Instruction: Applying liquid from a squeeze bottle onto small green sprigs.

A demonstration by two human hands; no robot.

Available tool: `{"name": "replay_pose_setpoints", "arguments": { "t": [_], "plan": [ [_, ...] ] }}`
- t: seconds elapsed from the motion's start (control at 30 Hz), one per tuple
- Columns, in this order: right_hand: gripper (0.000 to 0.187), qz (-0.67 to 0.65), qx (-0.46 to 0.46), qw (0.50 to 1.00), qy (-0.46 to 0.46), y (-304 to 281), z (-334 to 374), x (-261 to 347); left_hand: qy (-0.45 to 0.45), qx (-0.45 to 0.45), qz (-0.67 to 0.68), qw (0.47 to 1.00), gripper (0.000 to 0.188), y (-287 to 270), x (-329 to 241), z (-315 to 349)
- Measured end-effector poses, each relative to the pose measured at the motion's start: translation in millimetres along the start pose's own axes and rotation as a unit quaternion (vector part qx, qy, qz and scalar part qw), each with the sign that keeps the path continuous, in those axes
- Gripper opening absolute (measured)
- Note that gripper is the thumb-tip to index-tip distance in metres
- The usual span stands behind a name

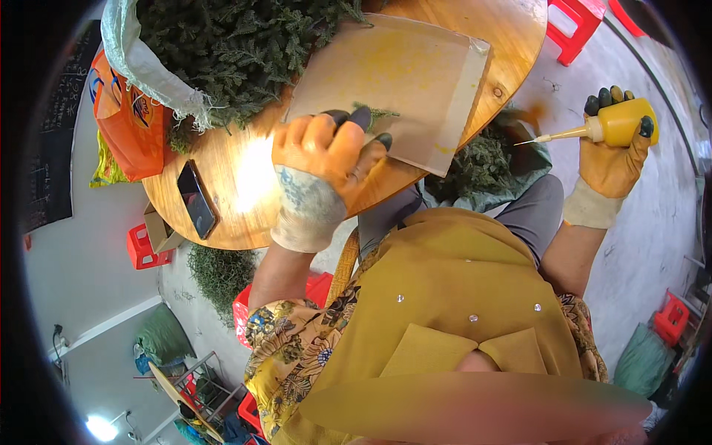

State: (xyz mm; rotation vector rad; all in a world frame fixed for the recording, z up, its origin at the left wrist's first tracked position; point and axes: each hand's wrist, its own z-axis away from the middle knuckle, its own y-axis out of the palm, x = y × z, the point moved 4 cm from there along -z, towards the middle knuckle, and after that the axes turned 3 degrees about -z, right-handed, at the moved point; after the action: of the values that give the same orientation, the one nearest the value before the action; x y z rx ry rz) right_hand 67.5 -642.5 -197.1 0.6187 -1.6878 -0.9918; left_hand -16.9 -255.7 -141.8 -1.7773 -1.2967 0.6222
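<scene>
My left hand (319, 163), in an orange-coated glove with black fingertips, is curled over the near left part of a flat tan board (445, 89). A small green sprig (382, 113) sticks out past its fingertips; the grip itself is partly hidden. Off the table to the right, my right hand (610, 163), gloved alike, holds a yellow squeeze bottle (627, 122) tilted sideways. The bottle's thin needle nozzle (556, 136) points left, apart from the board. Yellowish smears mark the board.
A white woven sack (148, 70) of green sprigs (245, 44) stands on the round wooden table (512, 37). A phone (196, 200) and orange bag (133, 122) are at left. More greenery (482, 159) sits in a bag by my lap. A red stool (578, 26) stands at far right.
</scene>
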Motion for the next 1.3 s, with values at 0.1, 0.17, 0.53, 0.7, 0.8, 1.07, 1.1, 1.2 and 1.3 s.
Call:
{"name": "replay_pose_setpoints", "arguments": {
  "t": [0.1, 0.17, 0.53, 0.7, 0.8, 1.07, 1.1, 1.2, 1.3],
  "plan": [
    [0.054, 0.006, -0.014, 1.0, -0.007, 1.0, -0.5, 0.7, -0.023, 0.042, 0.007, 0.999, 0.037, 9.5, -0.8, -3.0],
    [0.054, 0.005, -0.008, 1.0, -0.004, 1.3, 0.3, 3.4, -0.067, 0.102, -0.003, 0.993, 0.031, 22.9, 6.6, -5.9],
    [0.056, -0.029, -0.005, 1.0, -0.005, 5.7, 1.3, 7.3, -0.38, 0.024, 0.644, 0.664, 0.018, 39.0, -4.3, -4.7],
    [0.06, -0.22, 0.116, 0.965, 0.08, 50.2, 10.2, 16.8, -0.379, 0.111, 0.801, 0.45, 0.012, 45.6, -59.7, 2.2],
    [0.062, -0.207, 0.167, 0.96, 0.085, 65.8, 16.6, 25.7, -0.404, 0.067, 0.842, 0.351, 0.012, 52.4, -81.4, 2.1],
    [0.058, -0.097, 0.122, 0.988, 0.0, 84.5, 42.1, -0.1, -0.392, 0.188, 0.794, 0.425, 0.012, 54.0, -93.3, -2.2],
    [0.053, 0.014, 0.048, 0.994, -0.099, 80.6, 48.6, 0.2, -0.393, 0.191, 0.795, 0.421, 0.012, 57.4, -90.4, -1.4],
    [0.062, 0.053, 0.095, 0.992, -0.065, 46.5, 33.1, 0.2, -0.379, 0.215, 0.773, 0.46, 0.014, 64.8, -87.5, 4.0],
    [0.065, 0.086, -0.037, 0.994, -0.053, 36.3, 35.2, -5.8, -0.372, 0.229, 0.763, 0.476, 0.014, 66.4, -88.1, 1.7]
  ]
}}
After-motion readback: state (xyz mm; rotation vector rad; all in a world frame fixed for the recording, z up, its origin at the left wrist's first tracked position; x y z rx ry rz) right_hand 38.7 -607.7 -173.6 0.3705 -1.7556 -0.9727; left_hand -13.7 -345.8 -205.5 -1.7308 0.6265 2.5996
